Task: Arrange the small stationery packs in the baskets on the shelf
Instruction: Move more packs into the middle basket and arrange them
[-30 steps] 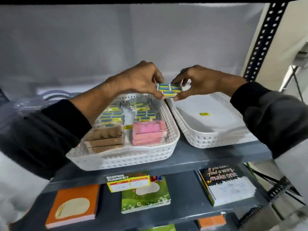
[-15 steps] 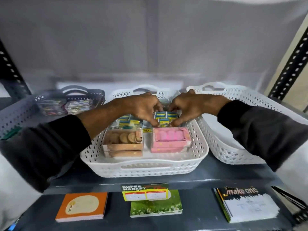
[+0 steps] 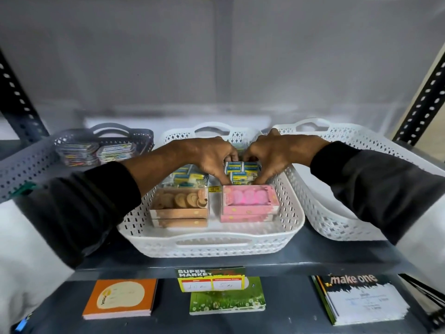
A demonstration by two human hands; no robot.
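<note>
White perforated plastic forms the middle basket (image 3: 209, 244) on the shelf (image 3: 240, 262). Just behind its pink box (image 3: 249, 201) sits a blue-and-yellow stationery pack (image 3: 242, 173) — likely light, stiff and film-slick, best pinched at its two short ends. Both hands do so: left hand (image 3: 212, 157) and right hand (image 3: 274, 154), fingers curled nearly closed, tips pressing the pack's opposite sides — pack low in the basket, apparently resting there.

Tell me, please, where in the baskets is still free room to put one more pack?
The right white basket looks bare inside. In the middle basket, a free strip lies between the front rim and the brown packs and pink packs. Its back is crowded: both hands grip the blue-yellow pack there.
</note>
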